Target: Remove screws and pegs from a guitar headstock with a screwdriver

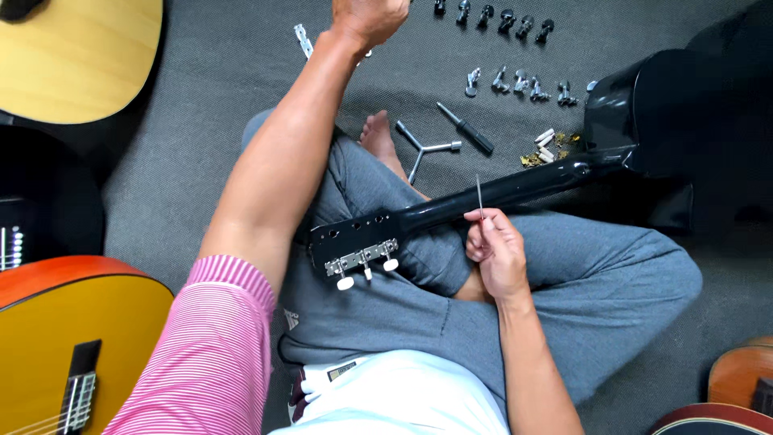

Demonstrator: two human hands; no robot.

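Pin (479,196), thin and metal, stands upright, pinched between the fingertips of the right hand (497,254), just in front of the black guitar neck (483,196) lying across the lap. Headstock (358,235) beside it carries a tuner strip (362,259) with white knobs. Left hand (369,18) is stretched out to the mat (225,64), partly cut off at the frame edge, so its grip cannot be told. Past the knee lie a three-armed wrench (425,147), a screwdriver (465,128) and loose tuners (519,82)

Guitar repair workshop, carpeted floor (225,72), guitars (76,56), loose tuning pegs (519,83)
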